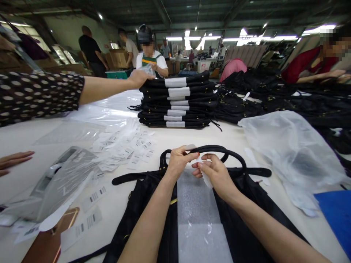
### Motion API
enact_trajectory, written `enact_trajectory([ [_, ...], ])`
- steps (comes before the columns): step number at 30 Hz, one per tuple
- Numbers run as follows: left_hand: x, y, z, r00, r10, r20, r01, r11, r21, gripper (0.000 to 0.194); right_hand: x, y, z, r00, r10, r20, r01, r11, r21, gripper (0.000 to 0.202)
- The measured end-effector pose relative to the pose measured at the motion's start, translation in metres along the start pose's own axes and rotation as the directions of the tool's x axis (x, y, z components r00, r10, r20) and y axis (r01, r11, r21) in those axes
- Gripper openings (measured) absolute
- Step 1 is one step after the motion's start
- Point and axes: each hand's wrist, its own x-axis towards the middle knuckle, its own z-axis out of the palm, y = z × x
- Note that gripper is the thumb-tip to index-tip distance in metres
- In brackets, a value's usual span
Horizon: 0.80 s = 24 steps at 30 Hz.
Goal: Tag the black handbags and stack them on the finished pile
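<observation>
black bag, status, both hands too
Left hand at handle; right hand pinching white strip. Black bag beneath both. Co-worker's arm extends from left, clear of bag.

My left grip (pixel 178 162) bare, small red patch (pixel 197 155) at thumb tip, my right grip (pixel 216 173) bare too, both forearms (pixel 155 212) uncovered, tapering to wrists

1. Dark, beamed ceiling (pixel 192 12) high over a large indoor workspace.
2. Far: a row of bright white strips (pixel 174 38), lights or windows, hard to tell.
3. Far left: a pale wall (pixel 65 29) and brown boxes (pixel 117 58).
4. Far right: a leaning, striped panel (pixel 244 54).
5. Near: a broad white table (pixel 230 137).
</observation>
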Motion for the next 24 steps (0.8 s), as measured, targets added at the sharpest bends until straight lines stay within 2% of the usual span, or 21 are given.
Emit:
enact_trajectory([
  [2,0.001,-0.002,0.000,1.000,-0.006,-0.028,0.006,1.000,0.006,0.028,-0.008,-0.003,0.000,0.995,-0.098,0.010,0.099,0.990,-0.097,0.027],
  [5,0.002,-0.004,-0.001,1.000,-0.023,-0.016,0.023,1.000,0.004,0.029,-0.013,-0.018,-0.002,0.962,-0.218,0.166,0.257,0.929,-0.266,0.020],
  [7,0.003,-0.004,-0.001,1.000,-0.012,-0.011,0.012,1.000,0.024,0.025,-0.010,-0.030,-0.005,0.940,-0.212,0.269,0.285,0.920,-0.270,0.023],
  [9,0.003,-0.003,-0.001,0.999,0.034,-0.020,-0.032,0.998,0.060,0.022,-0.004,-0.039,-0.008,0.936,-0.178,0.303,0.258,0.934,-0.249,0.025],
  [12,0.002,-0.001,-0.001,0.994,0.105,-0.042,-0.101,0.990,0.096,0.020,0.005,-0.043,-0.009,0.952,-0.231,0.199,0.293,0.878,-0.379,0.019],
  [15,0.001,0.000,-0.001,0.991,0.123,-0.060,-0.117,0.989,0.094,0.018,0.009,-0.041,-0.003,0.934,-0.341,0.106,0.349,0.807,-0.477,0.022],
  [18,0.002,-0.003,-0.002,0.987,0.132,-0.088,-0.125,0.989,0.078,0.017,0.010,-0.038,0.004,0.965,-0.243,0.101,0.262,0.880,-0.397,0.021],
  [20,0.004,-0.006,-0.002,0.988,0.116,-0.099,-0.115,0.993,0.012,0.021,0.012,-0.035,0.007,0.984,-0.172,0.047,0.178,0.931,-0.319,0.021],
  [24,0.005,-0.009,0.001,0.992,0.063,-0.105,-0.075,0.990,-0.116,0.035,0.018,-0.030,0.008,0.992,-0.126,-0.027,0.116,0.962,-0.247,0.028],
])
